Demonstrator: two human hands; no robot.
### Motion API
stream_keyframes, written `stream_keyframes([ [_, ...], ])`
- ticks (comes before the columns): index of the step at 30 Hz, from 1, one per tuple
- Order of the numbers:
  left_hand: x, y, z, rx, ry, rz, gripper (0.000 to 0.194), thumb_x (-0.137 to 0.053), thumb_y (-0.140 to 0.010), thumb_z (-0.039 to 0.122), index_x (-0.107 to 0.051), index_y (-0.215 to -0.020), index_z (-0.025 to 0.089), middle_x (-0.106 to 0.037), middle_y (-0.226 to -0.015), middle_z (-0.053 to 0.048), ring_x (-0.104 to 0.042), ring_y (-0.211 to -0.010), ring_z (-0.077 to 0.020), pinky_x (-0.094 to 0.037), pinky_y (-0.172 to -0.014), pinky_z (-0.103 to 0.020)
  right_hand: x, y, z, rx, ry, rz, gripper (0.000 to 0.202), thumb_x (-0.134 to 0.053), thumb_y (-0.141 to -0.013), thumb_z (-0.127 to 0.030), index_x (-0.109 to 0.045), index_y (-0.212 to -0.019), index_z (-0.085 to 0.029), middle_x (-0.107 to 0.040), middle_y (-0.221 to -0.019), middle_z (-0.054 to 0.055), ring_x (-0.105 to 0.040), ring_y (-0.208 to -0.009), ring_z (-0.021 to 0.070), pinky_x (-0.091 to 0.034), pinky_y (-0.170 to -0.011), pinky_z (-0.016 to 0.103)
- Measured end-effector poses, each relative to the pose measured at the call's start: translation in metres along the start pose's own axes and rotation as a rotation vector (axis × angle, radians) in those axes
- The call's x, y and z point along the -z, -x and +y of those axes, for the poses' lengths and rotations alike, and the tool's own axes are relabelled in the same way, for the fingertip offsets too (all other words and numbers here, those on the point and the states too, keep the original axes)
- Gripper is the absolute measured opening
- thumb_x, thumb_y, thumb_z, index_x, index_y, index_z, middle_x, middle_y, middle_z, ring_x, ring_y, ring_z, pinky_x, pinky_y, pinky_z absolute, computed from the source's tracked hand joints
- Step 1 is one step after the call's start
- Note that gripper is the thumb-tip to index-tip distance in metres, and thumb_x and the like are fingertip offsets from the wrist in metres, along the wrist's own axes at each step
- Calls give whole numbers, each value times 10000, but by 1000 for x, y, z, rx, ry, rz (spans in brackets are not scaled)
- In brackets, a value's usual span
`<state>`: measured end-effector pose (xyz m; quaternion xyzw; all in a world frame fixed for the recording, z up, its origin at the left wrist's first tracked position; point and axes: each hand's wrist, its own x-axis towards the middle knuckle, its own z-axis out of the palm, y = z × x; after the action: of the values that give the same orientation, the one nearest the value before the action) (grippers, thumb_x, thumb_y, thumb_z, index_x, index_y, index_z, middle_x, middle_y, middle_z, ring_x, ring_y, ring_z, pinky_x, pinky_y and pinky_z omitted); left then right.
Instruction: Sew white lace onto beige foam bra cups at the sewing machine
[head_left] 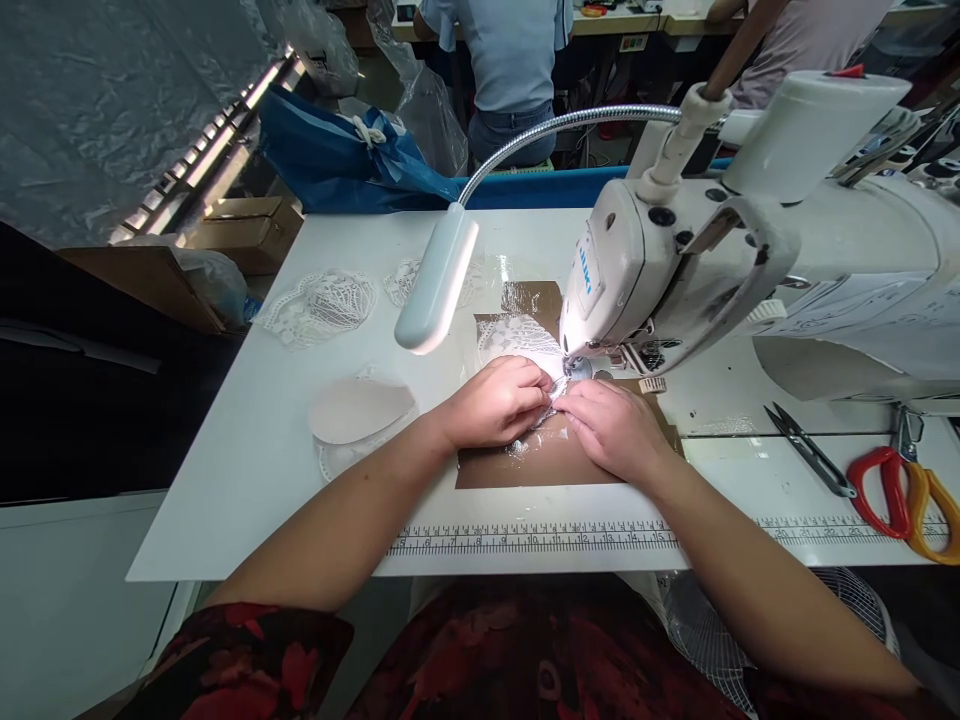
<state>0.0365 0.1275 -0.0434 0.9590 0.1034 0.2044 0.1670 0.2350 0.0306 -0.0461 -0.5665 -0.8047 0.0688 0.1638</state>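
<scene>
A white lace piece lies under the needle area of the white sewing machine. My left hand pinches the lace's near edge, just left of the presser foot. On the other side, my right hand has its fingertips on the same edge, thumb and fingers drawn together. The two hands almost meet in front of the foot. Brown sheet material covers the table beneath them. The needle and the exact stitching spot are hidden by the hands and machine head.
A lamp on a bendy neck hangs over the table. Lace pieces and an oval beige pad lie left. Thread snips and scissors lie right. A ruler strip runs along the front edge. Other people sit beyond.
</scene>
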Motion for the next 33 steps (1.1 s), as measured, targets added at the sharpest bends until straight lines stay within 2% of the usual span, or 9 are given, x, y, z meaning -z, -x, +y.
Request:
stream_keyframes([
  [5,1,-1,0,2,0,1,209,-492,-952,242,-683,-965,159,-689,-996,-116,-611,-949,-214,-494,-847,-373,0,2,0,9,53,35,397,-464,-835,-69,-725,-1095,-217,-701,-960,55,-578,-813,181,-396,-653,273],
  [9,1,-1,0,-26,-9,3,247,-481,-959,223,-663,-1109,150,-699,-1131,-119,-601,-1025,-226,-490,-889,-391,3,4,-5,-41,161,-12,387,-455,-847,-83,-727,-1095,-203,-678,-866,61,-537,-744,186,-345,-628,295],
  [12,0,-1,1,-46,-54,-36,282,-467,-974,235,-647,-1170,142,-682,-1217,-112,-589,-1078,-239,-485,-903,-402,4,9,-7,-46,221,-37,390,-462,-852,-87,-716,-1125,-202,-672,-833,59,-511,-729,191,-323,-654,315],
  [19,1,-3,7,-72,-179,-134,293,-438,-998,256,-676,-1135,154,-654,-1278,-111,-589,-1098,-253,-465,-887,-415,1,17,-5,-31,246,6,389,-472,-858,-79,-710,-1136,-208,-678,-869,51,-478,-756,197,-304,-691,319],
  [24,2,-4,11,-43,-186,-149,312,-427,-1003,272,-674,-1148,150,-658,-1273,-97,-584,-1103,-254,-453,-913,-416,0,18,-7,-48,265,12,396,-491,-859,-76,-698,-1165,-219,-668,-873,49,-466,-757,192,-290,-682,315],
  [29,0,-2,11,0,-178,-120,344,-446,-989,294,-639,-1221,129,-646,-1287,-117,-571,-1110,-255,-451,-922,-414,0,16,-8,-95,276,0,387,-493,-855,-85,-708,-1150,-214,-662,-861,51,-479,-761,191,-292,-674,321],
  [33,-4,-4,11,48,-194,-105,359,-445,-981,296,-634,-1223,109,-638,-1295,-120,-563,-1109,-263,-451,-931,-417,0,11,-7,-137,275,-10,425,-466,-871,-103,-694,-1211,-219,-674,-875,57,-492,-745,194,-300,-676,329],
])
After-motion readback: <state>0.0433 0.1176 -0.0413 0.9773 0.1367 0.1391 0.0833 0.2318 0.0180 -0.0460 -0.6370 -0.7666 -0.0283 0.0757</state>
